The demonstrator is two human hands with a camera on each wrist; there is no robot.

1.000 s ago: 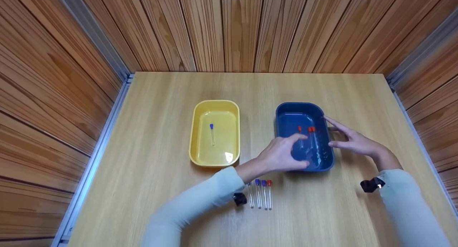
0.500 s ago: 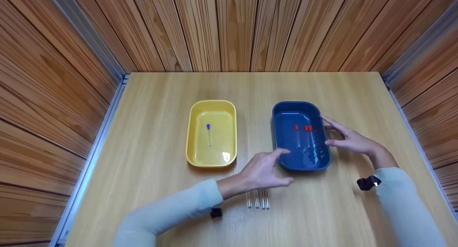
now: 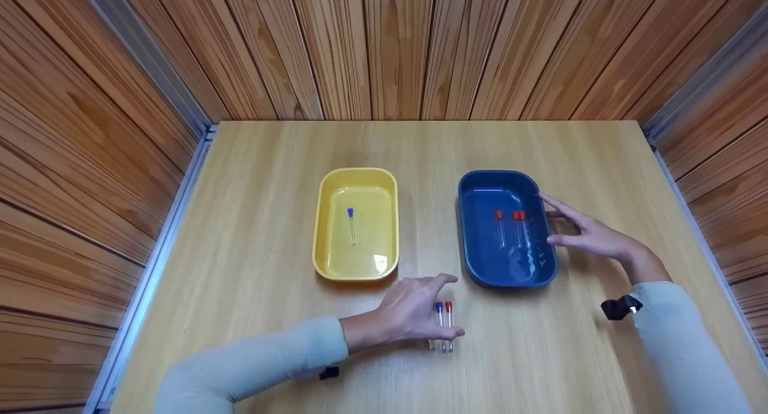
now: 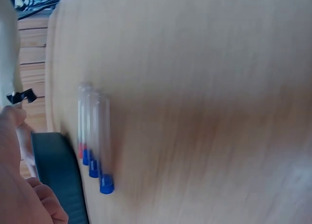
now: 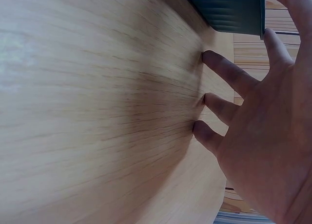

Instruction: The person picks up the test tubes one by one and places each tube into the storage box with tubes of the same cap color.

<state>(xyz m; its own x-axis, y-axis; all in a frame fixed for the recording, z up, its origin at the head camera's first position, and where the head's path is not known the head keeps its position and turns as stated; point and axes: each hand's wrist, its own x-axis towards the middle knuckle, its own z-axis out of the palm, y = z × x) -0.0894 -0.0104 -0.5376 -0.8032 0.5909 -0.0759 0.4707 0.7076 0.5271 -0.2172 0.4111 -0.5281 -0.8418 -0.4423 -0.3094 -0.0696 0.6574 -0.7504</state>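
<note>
My left hand (image 3: 414,309), thumb and index finger spread with nothing between them, is above a row of several clear capped test tubes on the table. One has a red cap (image 3: 449,306); the others have blue-purple caps (image 4: 106,184), partly hidden by the hand in the head view. My right hand (image 3: 591,240) has its fingers spread at the right side of the blue tray (image 3: 471,264), fingertips at its rim. In the right wrist view, the other fingers (image 5: 229,72) of that hand reach down to the table. Red-capped test tubes (image 3: 500,228) lie in the blue tray.
A yellow tray (image 3: 318,240) stands left of the blue one, with one purple-capped test tube (image 3: 352,227) lying in it. Wooden plank walls (image 3: 396,54) enclose the table (image 3: 264,180) at the back and both sides.
My left hand has moved out from over the blue tray, toward the left and nearer the body, to above the tube row. The right hand stays at the blue tray.
</note>
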